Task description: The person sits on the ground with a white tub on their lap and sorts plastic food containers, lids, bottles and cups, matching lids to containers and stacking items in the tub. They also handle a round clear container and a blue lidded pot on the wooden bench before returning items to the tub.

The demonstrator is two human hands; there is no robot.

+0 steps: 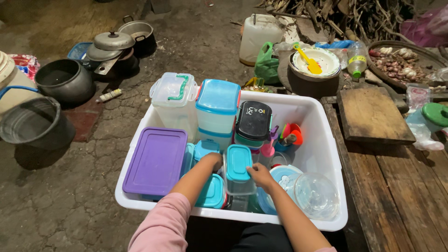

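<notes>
- Both hands reach into a white tub [322,140] on the ground, left of a wooden tabletop [401,186].
- The left hand [212,161] dips among teal-lidded boxes; its fingers are hidden behind them, so I cannot tell whether they grasp anything.
- The right hand [260,176] has its fingers clenched on the right side of a clear box [238,175] with a teal lid, standing upright in the near middle of the tub.
- A purple-lidded box [156,161] fills the tub's left side.
- A glass lid [316,195] lies at the near right.
- A black box [253,120] and a tall blue-lidded box [218,112] stand at the far side.
- Pots [65,79] sit far left on the ground.
</notes>
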